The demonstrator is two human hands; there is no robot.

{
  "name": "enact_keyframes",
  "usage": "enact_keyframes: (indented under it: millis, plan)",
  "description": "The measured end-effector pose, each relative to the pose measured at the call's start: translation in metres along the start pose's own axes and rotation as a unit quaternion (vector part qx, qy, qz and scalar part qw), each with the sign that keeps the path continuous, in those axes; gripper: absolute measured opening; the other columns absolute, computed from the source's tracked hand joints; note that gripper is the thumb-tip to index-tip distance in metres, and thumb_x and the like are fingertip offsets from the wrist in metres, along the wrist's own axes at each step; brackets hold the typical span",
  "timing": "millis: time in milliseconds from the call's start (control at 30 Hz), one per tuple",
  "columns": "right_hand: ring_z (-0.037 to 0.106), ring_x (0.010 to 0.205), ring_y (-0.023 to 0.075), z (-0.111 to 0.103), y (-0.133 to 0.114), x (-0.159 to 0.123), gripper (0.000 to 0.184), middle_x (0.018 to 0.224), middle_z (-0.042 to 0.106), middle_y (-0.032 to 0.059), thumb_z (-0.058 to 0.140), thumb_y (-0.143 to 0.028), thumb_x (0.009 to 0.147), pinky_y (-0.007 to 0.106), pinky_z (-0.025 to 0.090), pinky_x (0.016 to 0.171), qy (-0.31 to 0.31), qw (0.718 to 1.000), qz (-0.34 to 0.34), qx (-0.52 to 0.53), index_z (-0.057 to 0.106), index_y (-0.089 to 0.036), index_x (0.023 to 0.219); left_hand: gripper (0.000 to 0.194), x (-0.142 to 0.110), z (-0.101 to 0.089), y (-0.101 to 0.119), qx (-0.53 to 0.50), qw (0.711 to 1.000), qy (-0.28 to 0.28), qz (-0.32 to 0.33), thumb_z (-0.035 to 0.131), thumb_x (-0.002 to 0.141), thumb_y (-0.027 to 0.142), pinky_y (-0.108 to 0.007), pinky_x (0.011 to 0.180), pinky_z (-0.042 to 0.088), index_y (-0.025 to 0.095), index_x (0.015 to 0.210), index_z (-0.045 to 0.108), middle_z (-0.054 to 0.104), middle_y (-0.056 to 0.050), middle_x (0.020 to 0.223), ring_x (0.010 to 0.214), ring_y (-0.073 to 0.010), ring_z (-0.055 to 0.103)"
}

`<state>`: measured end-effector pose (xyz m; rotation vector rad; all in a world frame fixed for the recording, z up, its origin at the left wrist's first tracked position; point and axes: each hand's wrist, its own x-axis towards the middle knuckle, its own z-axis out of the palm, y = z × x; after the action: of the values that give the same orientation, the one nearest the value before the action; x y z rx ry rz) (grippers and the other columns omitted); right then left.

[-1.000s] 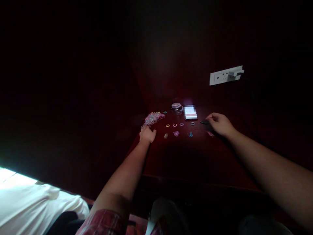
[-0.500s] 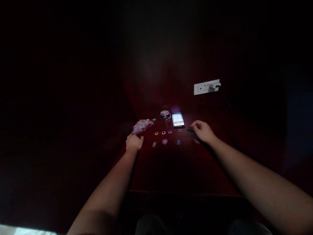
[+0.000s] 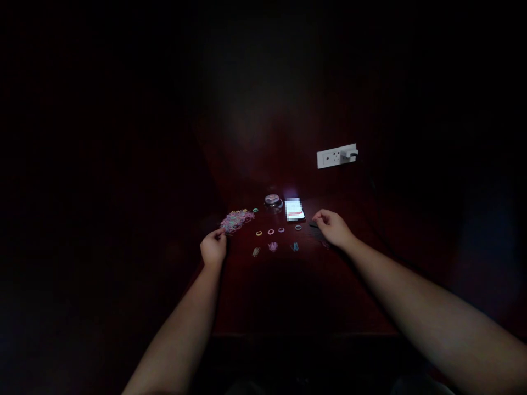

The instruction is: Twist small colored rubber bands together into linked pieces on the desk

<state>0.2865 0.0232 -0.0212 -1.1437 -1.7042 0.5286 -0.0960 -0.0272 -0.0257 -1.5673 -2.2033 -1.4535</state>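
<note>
My left hand [image 3: 213, 248] is closed in a pinch at the near-left edge of a pile of small pastel elastic bands [image 3: 237, 220]; whatever its fingertips hold is too small to name. Over at the right, my right hand [image 3: 332, 227] has thumb and finger pressed together, their contents unclear. A dark flat thing [image 3: 313, 224] lies beside those fingers. Between the hands runs a row of ring-shaped hair ties: yellow [image 3: 259, 233], pink [image 3: 270, 232], purple [image 3: 281, 230] and blue [image 3: 298, 227]. Nearer me are small bunches of bands: yellowish [image 3: 256, 252], pink [image 3: 273, 247], blue [image 3: 295, 247] and reddish [image 3: 325, 244], the last partly shadowed.
A lit phone [image 3: 294, 209] rests behind the ties, beside a round clear container [image 3: 272, 202]. More ties, one of them green [image 3: 255, 210], lie behind the pile. A wall socket [image 3: 337, 156] holds a plug with a cable. The dark red table [image 3: 263, 307] is dimly lit.
My left hand has shifted slightly left, and its thumb, apart before, is now drawn in against the fingers. My right hand stays nearly still over the table. The whole view has tilted a little.
</note>
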Motion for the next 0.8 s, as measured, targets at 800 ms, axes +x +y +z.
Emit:
enact_keyframes:
  millis: [800]
  plan:
    - [0.041,0.053,0.0087,0.013,-0.053,-0.027,0.017,0.063,0.046,-0.0047,0.062,-0.024,0.078,0.021,0.032,0.049,-0.124,0.985,-0.087,0.088,0.061,-0.015,0.092,0.018,-0.063,0.049,0.139,-0.321,0.904,-0.182,0.217,0.072,0.076,0.019,-0.024,0.067,0.060,0.015,0.092,0.065,0.072,-0.005,0.082,0.071,-0.0126,0.070]
